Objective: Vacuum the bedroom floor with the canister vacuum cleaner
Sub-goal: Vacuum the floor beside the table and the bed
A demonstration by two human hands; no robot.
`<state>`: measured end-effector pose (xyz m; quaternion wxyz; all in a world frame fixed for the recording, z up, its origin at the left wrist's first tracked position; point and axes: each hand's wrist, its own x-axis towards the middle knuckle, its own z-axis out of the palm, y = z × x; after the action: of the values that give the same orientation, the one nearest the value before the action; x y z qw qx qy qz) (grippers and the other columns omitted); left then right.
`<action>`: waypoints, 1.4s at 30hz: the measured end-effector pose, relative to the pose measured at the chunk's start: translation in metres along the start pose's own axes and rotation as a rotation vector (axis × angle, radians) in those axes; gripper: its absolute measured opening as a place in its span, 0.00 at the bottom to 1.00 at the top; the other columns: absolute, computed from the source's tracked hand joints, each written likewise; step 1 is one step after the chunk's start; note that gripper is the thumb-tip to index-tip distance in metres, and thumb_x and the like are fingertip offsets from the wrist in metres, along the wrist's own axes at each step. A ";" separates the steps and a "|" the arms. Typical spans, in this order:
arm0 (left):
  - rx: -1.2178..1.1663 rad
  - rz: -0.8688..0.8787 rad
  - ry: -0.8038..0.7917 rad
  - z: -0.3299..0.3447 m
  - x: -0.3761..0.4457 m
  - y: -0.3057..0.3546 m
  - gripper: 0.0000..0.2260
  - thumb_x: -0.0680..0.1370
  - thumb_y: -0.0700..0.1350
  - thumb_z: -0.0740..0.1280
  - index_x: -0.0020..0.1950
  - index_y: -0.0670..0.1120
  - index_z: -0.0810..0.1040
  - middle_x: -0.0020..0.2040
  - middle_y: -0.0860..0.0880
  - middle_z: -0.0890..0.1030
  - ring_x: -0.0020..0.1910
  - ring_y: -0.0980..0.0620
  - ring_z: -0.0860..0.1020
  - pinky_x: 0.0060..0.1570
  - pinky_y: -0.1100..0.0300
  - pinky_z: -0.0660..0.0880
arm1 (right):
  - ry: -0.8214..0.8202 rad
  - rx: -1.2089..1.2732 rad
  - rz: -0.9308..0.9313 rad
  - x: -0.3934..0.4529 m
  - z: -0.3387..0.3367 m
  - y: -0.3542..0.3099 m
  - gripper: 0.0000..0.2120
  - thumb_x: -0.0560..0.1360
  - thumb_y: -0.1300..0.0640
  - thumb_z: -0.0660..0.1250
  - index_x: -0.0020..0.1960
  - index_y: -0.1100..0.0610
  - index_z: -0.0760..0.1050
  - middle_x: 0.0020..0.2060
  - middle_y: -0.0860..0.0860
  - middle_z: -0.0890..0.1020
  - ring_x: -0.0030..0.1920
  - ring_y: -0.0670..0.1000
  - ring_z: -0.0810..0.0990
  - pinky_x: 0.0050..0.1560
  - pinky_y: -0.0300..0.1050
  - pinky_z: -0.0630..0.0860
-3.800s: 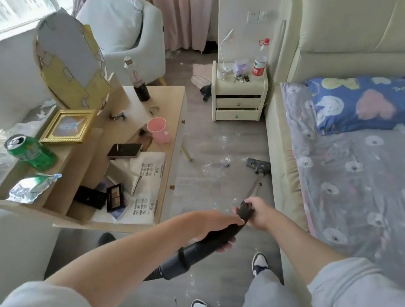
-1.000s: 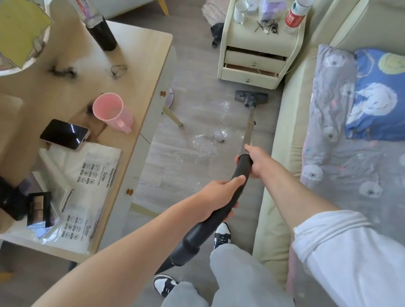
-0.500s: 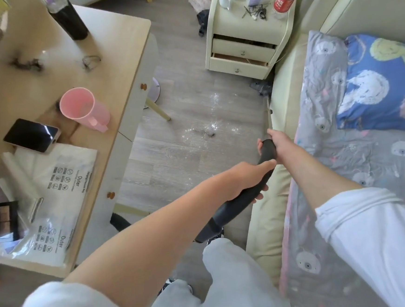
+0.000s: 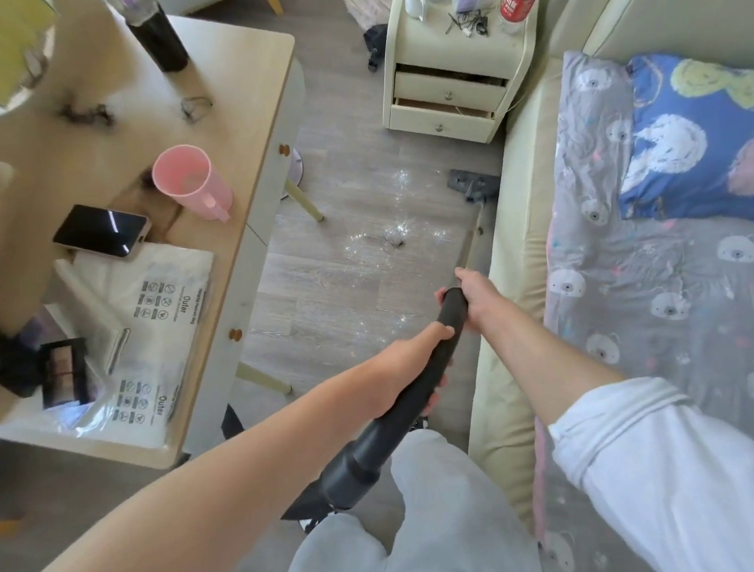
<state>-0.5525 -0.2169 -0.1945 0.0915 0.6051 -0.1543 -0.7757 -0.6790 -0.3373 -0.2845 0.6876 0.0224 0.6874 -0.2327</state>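
Grey floor head (image 4: pixel 473 183) sits against bed edge (image 4: pixel 510 248), both hands gripping.

Pink cup (image 4: pixel 189 182) beside phone (image 4: pixel 101 230) on desk (image 4: pixel 233 89); nightstand (image 4: pixel 450 99) drawers seemingly ajar

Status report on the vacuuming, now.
Left hand and right hand both grip the black wand handle. Floor head down beside the bed. Glittery debris left of it, unswept.

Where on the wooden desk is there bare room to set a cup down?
On the light wooden desk, bare top lies between the dark bottle and pink plastic cup. Crowded nearer: black phone, plastic bags.
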 end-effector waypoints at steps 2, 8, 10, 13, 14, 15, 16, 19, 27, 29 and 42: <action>0.005 -0.032 -0.011 -0.013 -0.022 -0.023 0.21 0.75 0.63 0.66 0.47 0.44 0.78 0.32 0.47 0.79 0.24 0.47 0.75 0.26 0.62 0.72 | -0.001 0.013 -0.007 -0.016 0.006 0.031 0.14 0.82 0.53 0.61 0.44 0.60 0.62 0.35 0.57 0.72 0.26 0.51 0.73 0.20 0.39 0.75; 0.100 -0.071 -0.032 -0.034 -0.090 -0.075 0.21 0.78 0.63 0.63 0.47 0.44 0.77 0.31 0.48 0.78 0.24 0.49 0.74 0.27 0.64 0.73 | 0.022 0.041 -0.032 -0.065 0.011 0.108 0.09 0.82 0.56 0.59 0.52 0.60 0.62 0.37 0.57 0.70 0.28 0.52 0.70 0.19 0.38 0.74; 0.123 -0.108 -0.058 -0.037 -0.110 -0.085 0.21 0.78 0.62 0.63 0.47 0.43 0.76 0.30 0.47 0.78 0.23 0.49 0.74 0.26 0.65 0.73 | 0.015 0.019 -0.053 -0.078 0.011 0.127 0.08 0.83 0.57 0.58 0.55 0.61 0.61 0.39 0.57 0.69 0.29 0.52 0.69 0.19 0.38 0.73; 0.129 -0.170 -0.126 -0.045 -0.142 -0.104 0.19 0.79 0.58 0.62 0.48 0.41 0.75 0.30 0.46 0.77 0.25 0.49 0.77 0.27 0.63 0.75 | -0.016 0.007 -0.034 -0.098 0.009 0.164 0.07 0.83 0.58 0.56 0.56 0.61 0.62 0.41 0.57 0.70 0.28 0.54 0.71 0.18 0.38 0.72; 0.138 -0.179 -0.152 -0.046 -0.150 -0.110 0.18 0.79 0.57 0.62 0.48 0.41 0.74 0.30 0.46 0.78 0.26 0.48 0.78 0.28 0.63 0.76 | -0.028 -0.008 -0.024 -0.106 0.008 0.176 0.07 0.83 0.57 0.56 0.55 0.61 0.62 0.39 0.57 0.71 0.26 0.54 0.72 0.18 0.38 0.72; 0.152 -0.180 -0.166 -0.045 -0.159 -0.118 0.18 0.79 0.57 0.62 0.48 0.42 0.74 0.30 0.46 0.78 0.26 0.49 0.78 0.29 0.63 0.76 | -0.034 -0.014 -0.013 -0.113 0.007 0.189 0.06 0.83 0.57 0.56 0.53 0.61 0.63 0.38 0.57 0.71 0.25 0.53 0.72 0.18 0.38 0.72; 0.170 -0.177 -0.165 -0.044 -0.166 -0.125 0.18 0.80 0.58 0.62 0.47 0.43 0.73 0.30 0.47 0.78 0.25 0.50 0.77 0.29 0.64 0.75 | -0.035 -0.015 -0.001 -0.119 0.005 0.201 0.07 0.83 0.57 0.56 0.50 0.61 0.63 0.38 0.57 0.70 0.26 0.53 0.72 0.19 0.38 0.73; 0.193 -0.147 -0.103 -0.032 -0.173 -0.140 0.21 0.80 0.63 0.64 0.44 0.45 0.73 0.27 0.49 0.76 0.22 0.53 0.74 0.25 0.66 0.72 | -0.016 0.023 0.021 -0.130 0.000 0.219 0.11 0.82 0.57 0.58 0.44 0.60 0.61 0.40 0.57 0.69 0.30 0.53 0.70 0.19 0.39 0.73; 0.004 -0.029 0.018 -0.007 -0.129 -0.126 0.20 0.81 0.61 0.66 0.45 0.44 0.76 0.26 0.49 0.77 0.21 0.51 0.74 0.24 0.65 0.72 | -0.036 -0.062 0.024 -0.114 -0.010 0.173 0.12 0.82 0.54 0.60 0.44 0.60 0.62 0.39 0.57 0.70 0.31 0.51 0.72 0.22 0.39 0.76; -0.036 -0.005 0.063 -0.001 -0.110 -0.117 0.20 0.80 0.61 0.66 0.47 0.44 0.77 0.29 0.48 0.79 0.23 0.51 0.75 0.26 0.63 0.73 | -0.045 -0.110 0.014 -0.097 -0.008 0.154 0.13 0.82 0.53 0.59 0.45 0.59 0.63 0.38 0.56 0.71 0.31 0.50 0.72 0.23 0.38 0.75; -0.115 0.102 0.179 -0.038 0.008 0.025 0.19 0.80 0.62 0.65 0.50 0.45 0.77 0.35 0.49 0.81 0.21 0.53 0.77 0.24 0.65 0.74 | -0.116 -0.320 -0.098 0.012 0.082 0.005 0.14 0.82 0.47 0.59 0.49 0.58 0.67 0.32 0.54 0.73 0.28 0.49 0.73 0.25 0.39 0.74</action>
<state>-0.5194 -0.2478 -0.2015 0.1787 0.6569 -0.1311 -0.7206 -0.6013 -0.3653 -0.2933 0.7089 -0.1344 0.6749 -0.1546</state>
